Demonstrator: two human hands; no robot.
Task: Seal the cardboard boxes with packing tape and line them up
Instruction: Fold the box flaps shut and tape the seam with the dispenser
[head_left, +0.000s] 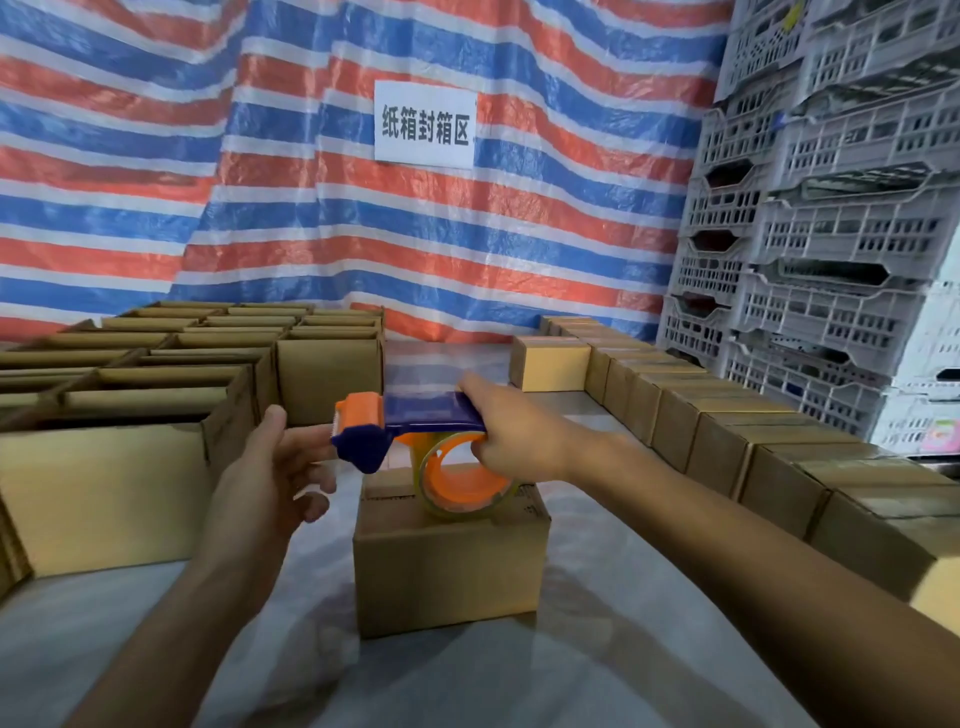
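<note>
Head view, packing station. The right hand (519, 441) grips the tape dispenser (410, 418) at its handle end: index finger laid straight along the blue top plate, remaining fingers curled down round the handle beside the tape roll (462, 486). The dispenser lies roughly level, with its orange-and-blue cutter end pointing left. The roll hangs over the far part of the top face of a closed cardboard box (447, 561); whether roll and box touch cannot be told.

The left hand (275, 467) is just beside the cutter end, thumb raised and fingers loosely curled, fingertips at the blue nose. Whether they pinch a free tape end cannot be told.

The cardboard box stands alone near the middle of the table (545, 686), its near edge facing the viewer. Bare table surface lies in front of it and on both its sides. To its left, apart from it, stands a block of open boxes (156, 374); to its right, well apart, a row of closed boxes (727, 431) runs diagonally from near right to far centre. Between block and row, a lane of bare table runs back to the striped tarpaulin (311, 234), which carries a paper sign (425, 124). Stacked plastic crates (831, 234) rise behind the row.
</note>
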